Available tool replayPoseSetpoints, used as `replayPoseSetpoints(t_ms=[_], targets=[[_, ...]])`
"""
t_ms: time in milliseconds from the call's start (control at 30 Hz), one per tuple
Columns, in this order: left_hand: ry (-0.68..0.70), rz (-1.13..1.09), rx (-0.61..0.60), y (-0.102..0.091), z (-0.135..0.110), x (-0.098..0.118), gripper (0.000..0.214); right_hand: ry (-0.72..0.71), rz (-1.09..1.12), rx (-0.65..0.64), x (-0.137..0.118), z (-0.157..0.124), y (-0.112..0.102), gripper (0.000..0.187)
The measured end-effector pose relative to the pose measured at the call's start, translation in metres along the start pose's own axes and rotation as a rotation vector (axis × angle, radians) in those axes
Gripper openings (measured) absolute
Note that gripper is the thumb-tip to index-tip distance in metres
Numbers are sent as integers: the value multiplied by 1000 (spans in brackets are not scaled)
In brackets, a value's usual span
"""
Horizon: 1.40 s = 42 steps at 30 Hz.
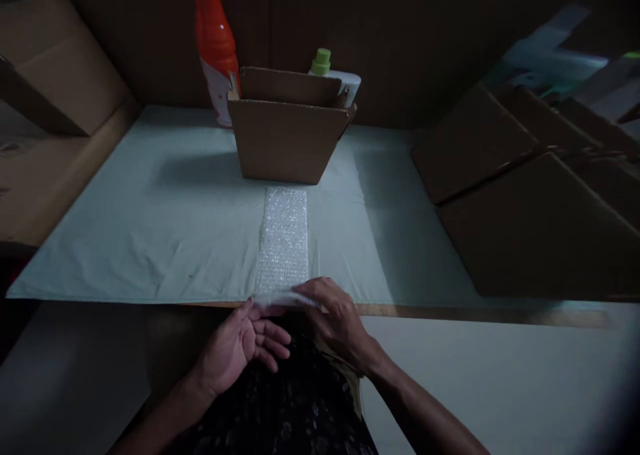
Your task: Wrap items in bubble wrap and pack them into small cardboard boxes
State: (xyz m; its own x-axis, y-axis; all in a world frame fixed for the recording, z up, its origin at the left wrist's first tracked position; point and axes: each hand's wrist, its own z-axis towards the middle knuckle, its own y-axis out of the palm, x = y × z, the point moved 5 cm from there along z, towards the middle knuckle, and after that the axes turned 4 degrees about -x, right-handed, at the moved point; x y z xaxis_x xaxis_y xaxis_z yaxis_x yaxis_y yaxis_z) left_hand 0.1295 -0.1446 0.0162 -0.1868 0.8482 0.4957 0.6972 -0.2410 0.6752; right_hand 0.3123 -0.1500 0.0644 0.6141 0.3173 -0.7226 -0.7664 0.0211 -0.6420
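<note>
A strip of bubble wrap (284, 238) lies lengthwise on the pale green cloth, its near end at the table's front edge. Across that near end is a thin whitish strip (285, 299), blurred; whether it is a separate item or the folded end of the bubble wrap I cannot tell. My left hand (245, 345), palm up, pinches its left end between thumb and forefinger, with the other fingers loosely spread. At the right end, my right hand (337, 315) grips it from above, fingers curled and partly hidden.
Beyond the bubble wrap stands an open cardboard box (287, 141). Behind it are an orange bottle (215, 35) and a white bottle with a green cap (323, 61). Larger cardboard boxes (530, 228) occupy the right; another carton (65, 61) is at far left.
</note>
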Motion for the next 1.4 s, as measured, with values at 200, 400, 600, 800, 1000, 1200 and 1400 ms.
replayPoseSetpoints(t_ms=[200,400,600,800,1000,1200,1400], targets=[[488,768,346,-8,-32,32,40,178,-81,121,34,16,7,34],[998,1619,362,26,-16,46,32,152,-270,132,42,21,19,45],[979,1873,359,22,8,47,35,68,-392,233,28,8,0,57],[1086,1831,386,26,9,56,21,-107,-370,-69,13,5,0,30],[1075,1680,348,28,6,68,13,15,-224,13,20,11,1,20],[1019,1743,492,15,29,75,12,-54,-397,175,13,1,-7,27],[1144,1744,533,21,18,76,26,-119,-414,24,13,12,6,24]])
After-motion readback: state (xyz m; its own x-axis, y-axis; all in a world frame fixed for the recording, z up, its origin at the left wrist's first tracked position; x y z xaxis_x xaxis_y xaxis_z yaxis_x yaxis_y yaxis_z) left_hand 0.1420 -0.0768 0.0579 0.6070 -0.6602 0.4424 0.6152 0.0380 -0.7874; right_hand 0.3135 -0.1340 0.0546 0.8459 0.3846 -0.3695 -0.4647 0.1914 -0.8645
